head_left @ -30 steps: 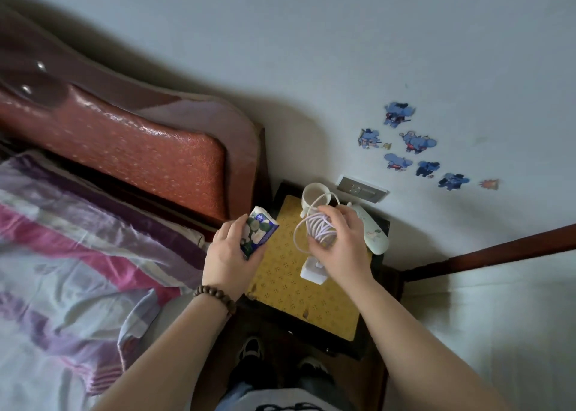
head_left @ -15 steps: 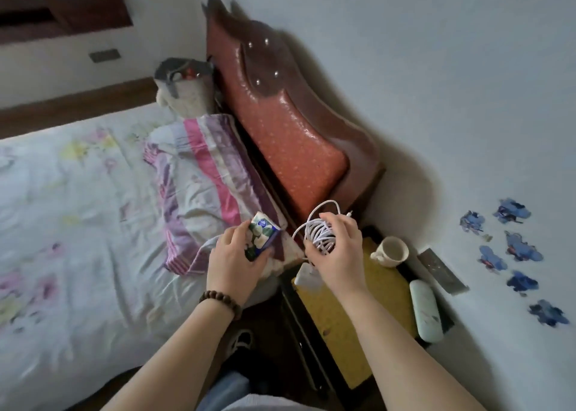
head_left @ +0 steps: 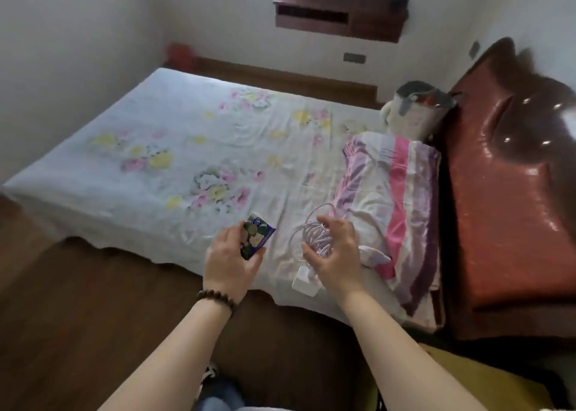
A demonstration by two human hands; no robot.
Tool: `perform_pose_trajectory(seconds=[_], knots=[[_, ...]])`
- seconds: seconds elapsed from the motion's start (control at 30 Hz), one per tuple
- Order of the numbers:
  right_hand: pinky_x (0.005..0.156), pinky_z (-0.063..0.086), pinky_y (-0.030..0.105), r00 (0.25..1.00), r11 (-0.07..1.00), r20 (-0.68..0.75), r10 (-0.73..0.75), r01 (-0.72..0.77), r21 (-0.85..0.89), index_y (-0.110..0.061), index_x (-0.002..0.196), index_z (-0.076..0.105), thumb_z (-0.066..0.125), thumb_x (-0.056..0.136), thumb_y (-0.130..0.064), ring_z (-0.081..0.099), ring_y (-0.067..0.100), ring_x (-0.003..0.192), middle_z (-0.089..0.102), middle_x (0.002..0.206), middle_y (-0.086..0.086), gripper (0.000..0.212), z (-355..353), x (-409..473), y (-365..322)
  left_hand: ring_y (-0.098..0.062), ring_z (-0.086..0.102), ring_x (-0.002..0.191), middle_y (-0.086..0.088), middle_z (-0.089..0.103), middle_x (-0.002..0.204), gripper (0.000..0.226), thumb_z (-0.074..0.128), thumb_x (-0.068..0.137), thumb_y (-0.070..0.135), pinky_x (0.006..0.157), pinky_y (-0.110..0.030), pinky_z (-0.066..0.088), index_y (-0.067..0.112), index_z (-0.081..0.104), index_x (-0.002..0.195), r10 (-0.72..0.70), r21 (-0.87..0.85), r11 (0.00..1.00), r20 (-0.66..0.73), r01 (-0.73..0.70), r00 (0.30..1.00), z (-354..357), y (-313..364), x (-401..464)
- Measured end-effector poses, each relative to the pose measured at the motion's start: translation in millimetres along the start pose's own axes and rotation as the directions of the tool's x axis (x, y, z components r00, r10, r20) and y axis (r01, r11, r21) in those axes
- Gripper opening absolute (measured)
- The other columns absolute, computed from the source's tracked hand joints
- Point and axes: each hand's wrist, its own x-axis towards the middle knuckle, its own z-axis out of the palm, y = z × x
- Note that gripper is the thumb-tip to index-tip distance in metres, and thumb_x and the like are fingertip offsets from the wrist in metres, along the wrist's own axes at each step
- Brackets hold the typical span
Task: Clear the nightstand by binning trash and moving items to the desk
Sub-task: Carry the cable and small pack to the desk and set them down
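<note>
Bedsheet (head_left: 174, 149) fills most of the head view now, where half a second ago the headboard, the nightstand with its cup and the wall stickers did; only a yellow corner of the nightstand (head_left: 486, 376) shows at the lower right edge. Both hands carry the same things as before, now over the near edge of the bed. Left hand (head_left: 230, 261), a bead bracelet (head_left: 218, 298) at its wrist, holds a small tissue pack (head_left: 257, 239) with thumb and fingers curled round it. Right hand (head_left: 335, 251) grips a coiled white cable (head_left: 316, 239), its square charger plug (head_left: 307, 281) hanging below the palm.

Motion blur softens everything; the print on the pack is unreadable, and the fingers hide part of the coil. A bag (head_left: 414, 111) by the pillow (head_left: 396, 198) is too smeared to identify further.

Sheet is pale floral cotton, wrinkled; pillow striped pink and purple; headboard (head_left: 511, 192) glossy red-brown padding; floor dark wood.
</note>
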Motion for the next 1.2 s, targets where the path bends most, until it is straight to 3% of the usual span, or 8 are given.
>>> perform_pose_trajectory(seconds=[0.17, 0.3, 0.47, 0.57, 0.67, 0.83, 1.07, 1.2], knots=[[0.089, 0.045, 0.034, 0.976, 0.993, 0.188, -0.114, 0.104, 0.063, -0.021, 0.116, 0.059, 0.078, 0.07, -0.018, 0.049, 0.025, 0.106, 0.05, 0.112, 0.003, 0.05, 104.5, 25.8, -64.2, -0.026, 0.057, 0.099, -0.008, 0.06, 0.11, 0.056, 0.073, 0.077, 0.031, 0.085, -0.046, 0.048, 0.009, 0.053, 0.125, -0.144, 0.004, 0.989, -0.187, 0.148, 0.972, -64.1, -83.9, -1.0], [0.09, 0.046, 0.033, 0.936, 0.971, 0.276, -0.221, 0.183, 0.156, -0.025, 0.115, 0.059, 0.078, 0.07, -0.018, 0.05, 0.025, 0.107, 0.046, 0.112, -0.006, 0.05, 198.7, 30.7, -123.6, -0.024, 0.056, 0.106, -0.006, 0.059, 0.115, 0.061, 0.074, 0.075, 0.031, 0.088, -0.045, 0.048, 0.01, 0.052, 0.129, -0.265, 0.002, 0.96, -0.309, 0.279, 0.913, -116.1, -160.6, 0.8], [0.087, 0.037, 0.015, 0.867, 0.946, 0.388, -0.313, 0.248, 0.208, -0.03, 0.115, 0.058, 0.078, 0.071, -0.022, 0.047, 0.018, 0.11, 0.046, 0.117, -0.005, 0.049, 312.6, 30.9, -195.2, -0.023, 0.057, 0.105, -0.006, 0.059, 0.116, 0.063, 0.077, 0.073, 0.03, 0.084, -0.044, 0.051, 0.01, 0.052, 0.127, -0.384, -0.024, 0.911, -0.417, 0.412, 0.824, -179.6, -254.6, 2.9], [0.083, 0.038, 0.015, 0.83, 0.932, 0.426, -0.359, 0.294, 0.213, -0.029, 0.116, 0.058, 0.079, 0.069, -0.021, 0.049, 0.018, 0.107, 0.045, 0.116, -0.005, 0.052, 373.0, 31.7, -233.0, -0.023, 0.056, 0.107, -0.006, 0.059, 0.117, 0.064, 0.077, 0.073, 0.03, 0.086, -0.043, 0.05, 0.01, 0.052, 0.128, -0.436, -0.024, 0.876, -0.463, 0.481, 0.771, -215.5, -305.7, 3.5], [0.078, 0.032, 0.004, 0.801, 0.921, 0.456, -0.387, 0.31, 0.237, -0.033, 0.115, 0.056, 0.079, 0.069, -0.023, 0.049, 0.015, 0.105, 0.042, 0.114, -0.01, 0.052, 422.6, 31.8, -265.9, -0.024, 0.055, 0.108, -0.007, 0.057, 0.119, 0.064, 0.076, 0.074, 0.03, 0.086, -0.044, 0.05, 0.01, 0.05, 0.13, -0.474, -0.023, 0.844, -0.498, 0.535, 0.726, -250.0, -348.8, 6.3], [0.078, 0.033, 0.007, 0.748, 0.892, 0.49, -0.448, 0.343, 0.293, -0.039, 0.113, 0.053, 0.077, 0.069, -0.024, 0.045, 0.014, 0.107, 0.038, 0.113, -0.016, 0.052, 503.1, 40.9, -316.3, -0.024, 0.055, 0.108, -0.007, 0.057, 0.118, 0.064, 0.075, 0.075, 0.03, 0.085, -0.045, 0.051, 0.009, 0.05, 0.129, -0.521, -0.04, 0.796, -0.555, 0.604, 0.649, -294.7, -414.7, 16.9], [0.087, 0.051, 0.041, 0.699, 0.866, 0.515, -0.496, 0.352, 0.355, -0.034, 0.113, 0.055, 0.079, 0.07, -0.02, 0.048, 0.025, 0.113, 0.04, 0.112, -0.014, 0.051, 618.7, 81.3, -371.2, -0.022, 0.056, 0.105, -0.006, 0.058, 0.116, 0.063, 0.075, 0.075, 0.031, 0.082, -0.044, 0.053, 0.01, 0.05, 0.128, -0.565, -0.048, 0.737, -0.591, 0.674, 0.576, -333.0, -515.6, 60.4], [0.085, 0.052, 0.044, 0.694, 0.87, 0.53, -0.488, 0.341, 0.356, -0.037, 0.112, 0.054, 0.078, 0.071, -0.021, 0.048, 0.026, 0.112, 0.043, 0.115, -0.01, 0.05, 701.3, 127.8, -401.5, -0.021, 0.056, 0.105, -0.005, 0.058, 0.115, 0.064, 0.076, 0.074, 0.032, 0.082, -0.041, 0.053, 0.01, 0.05, 0.128, -0.568, -0.035, 0.717, -0.608, 0.696, 0.555, -359.1, -587.1, 118.3]])
